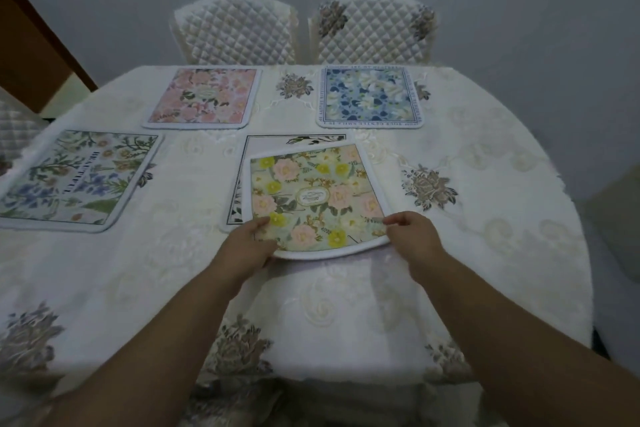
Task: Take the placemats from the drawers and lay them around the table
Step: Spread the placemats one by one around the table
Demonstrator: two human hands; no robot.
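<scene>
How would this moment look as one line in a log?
both hands hold yellow-flower placemat | over another mat | three mats laid: pink, blue, green

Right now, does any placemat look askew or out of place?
Yes: the yellow-flowered placemat, held by both hands, lies skewed atop a black-bordered placemat, overlapping it. The other three lie singly.

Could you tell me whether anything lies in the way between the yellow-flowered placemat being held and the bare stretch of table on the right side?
Nothing visible does. Both hands, left and right, grip the yellow-flowered placemat over a black-bordered placemat; the tablecloth to the right carries only embroidery.
</scene>
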